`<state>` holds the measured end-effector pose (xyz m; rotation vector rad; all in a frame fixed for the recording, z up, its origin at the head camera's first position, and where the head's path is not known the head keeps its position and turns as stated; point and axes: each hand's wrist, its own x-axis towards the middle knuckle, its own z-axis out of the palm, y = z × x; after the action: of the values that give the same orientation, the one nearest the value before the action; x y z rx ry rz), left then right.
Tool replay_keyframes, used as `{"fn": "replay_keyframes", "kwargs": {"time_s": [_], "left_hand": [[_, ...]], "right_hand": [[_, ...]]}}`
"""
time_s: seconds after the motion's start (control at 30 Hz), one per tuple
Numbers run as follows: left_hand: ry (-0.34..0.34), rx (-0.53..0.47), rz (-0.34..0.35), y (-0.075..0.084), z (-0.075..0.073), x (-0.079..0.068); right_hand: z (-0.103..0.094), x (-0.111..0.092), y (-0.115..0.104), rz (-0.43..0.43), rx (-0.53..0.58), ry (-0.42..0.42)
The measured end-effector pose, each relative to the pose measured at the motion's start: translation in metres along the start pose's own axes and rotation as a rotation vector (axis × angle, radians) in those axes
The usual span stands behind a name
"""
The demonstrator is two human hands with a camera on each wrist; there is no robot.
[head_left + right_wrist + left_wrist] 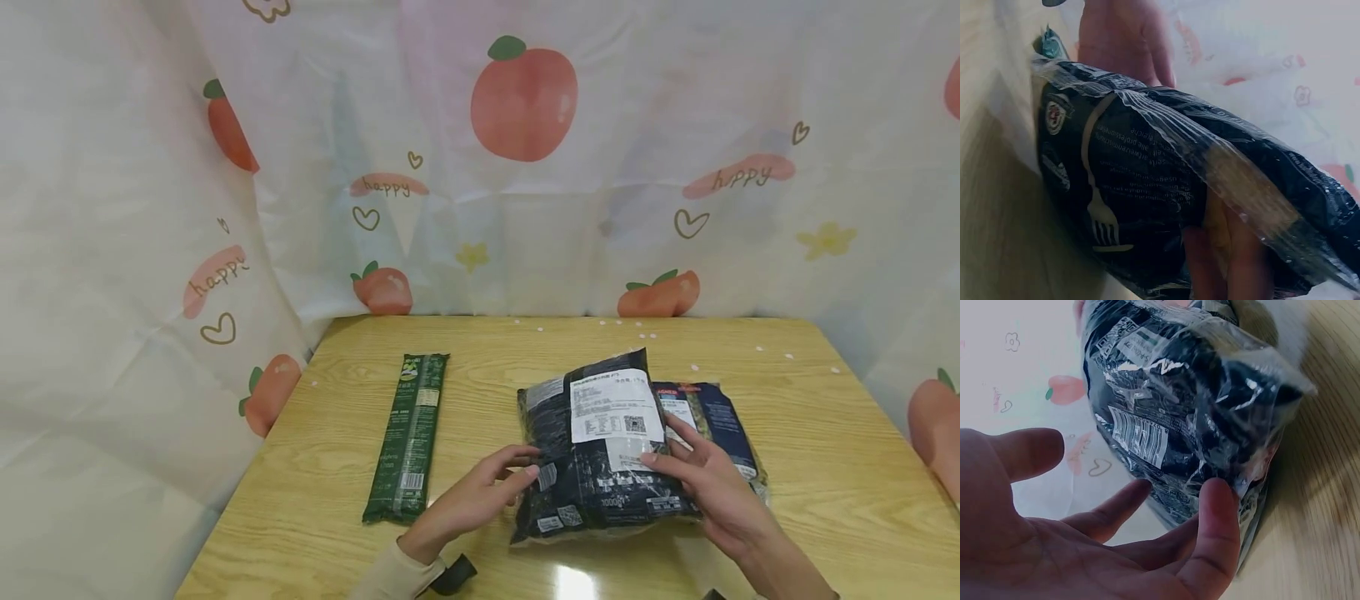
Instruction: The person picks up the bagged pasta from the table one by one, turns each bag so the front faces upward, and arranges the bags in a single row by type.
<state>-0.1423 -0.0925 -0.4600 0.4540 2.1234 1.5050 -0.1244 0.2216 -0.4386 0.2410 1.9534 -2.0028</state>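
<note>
A plump dark plastic food bag (555,483) with a white printed label (611,408) leans at a tilt over the table in the head view. My right hand (716,492) grips its right side, thumb on the front and fingers behind. In the right wrist view those fingers (1244,262) press on the bag's back, which bears a printed fork. At the left side is my left hand (480,496), its fingertips at the bag's edge and its thumb spread apart. The left wrist view has those fingertips (1217,494) right against the clear wrapping near a barcode.
Partly behind the dark bag, a blue food bag (723,425) with a clear window lies on the wooden table (840,483). A long green spaghetti packet (408,437) lies at the left. Small white dots speckle the far edge, and a fruit-print curtain (525,233) hangs behind.
</note>
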Motion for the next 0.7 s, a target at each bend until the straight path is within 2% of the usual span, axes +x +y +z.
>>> {"fn": "replay_keyframes", "kwargs": {"time_s": [0.1, 0.23, 0.5, 0.7], "left_hand": [[-0.027, -0.047, 0.002, 0.001, 0.003, 0.003], [-0.052, -0.078, 0.008, 0.003, 0.009, 0.009], [-0.089, -0.153, 0.0, 0.007, 0.018, 0.02], [-0.096, -0.292, -0.005, 0.005, 0.022, 0.025]], "right_hand": [[-0.002, -0.004, -0.003, -0.057, 0.08, -0.013], [-0.005, -0.008, -0.007, -0.106, 0.124, -0.01], [-0.009, -0.014, -0.016, -0.184, 0.129, -0.001], [-0.004, -0.019, -0.022, -0.291, 0.089, -0.026]]}}
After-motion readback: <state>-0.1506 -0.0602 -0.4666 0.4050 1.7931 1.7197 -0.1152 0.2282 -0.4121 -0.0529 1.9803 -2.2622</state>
